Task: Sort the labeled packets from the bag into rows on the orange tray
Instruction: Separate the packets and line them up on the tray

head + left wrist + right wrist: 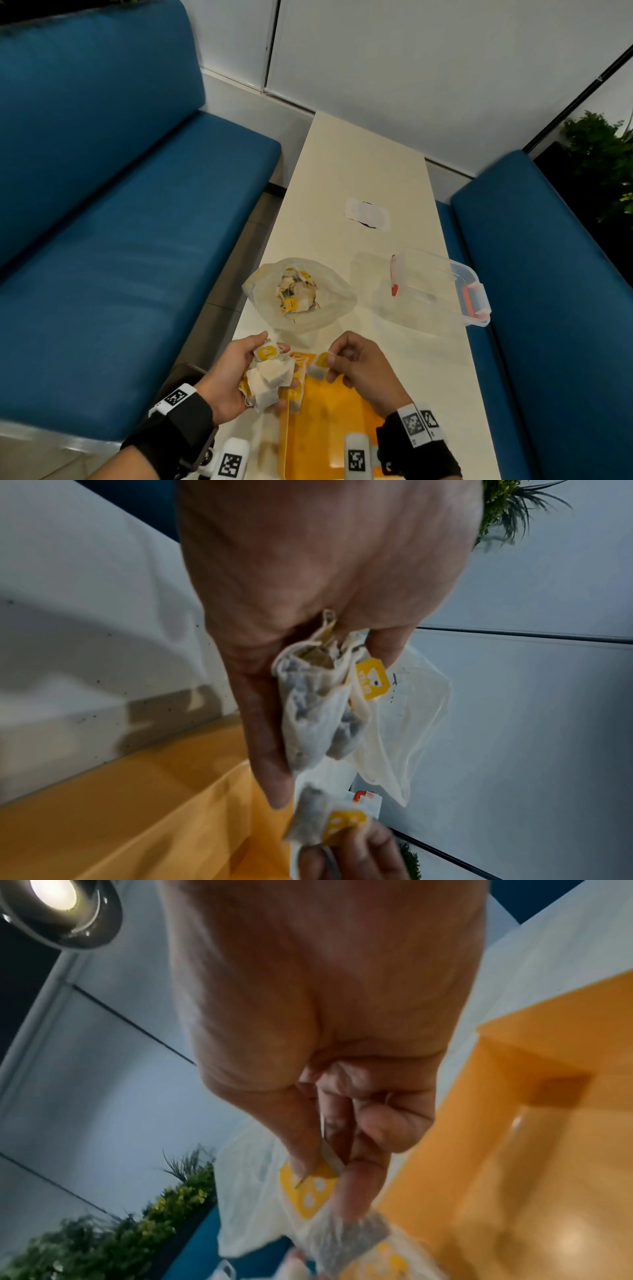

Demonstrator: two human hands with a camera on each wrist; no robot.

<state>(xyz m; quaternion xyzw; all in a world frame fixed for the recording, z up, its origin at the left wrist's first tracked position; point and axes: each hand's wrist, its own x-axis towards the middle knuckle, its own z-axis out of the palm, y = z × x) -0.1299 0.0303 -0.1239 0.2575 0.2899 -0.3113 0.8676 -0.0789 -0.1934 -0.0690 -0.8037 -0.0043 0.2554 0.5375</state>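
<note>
Orange tray sits at the desk's near edge. Above it, the right hand pinches one yellow-labeled packet; the left hand grips a bunch of packets. Beyond lies the open bag with more packets, beside a clear container.

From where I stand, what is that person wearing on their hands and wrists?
Both hands are bare: the left hand and the right hand wear no gloves. Each wrist carries a black wrist strap, like a cuff, with white square tags printed with black block patterns. Below each wrist sits a white block bearing the same kind of pattern, presumably the camera mount.
</note>
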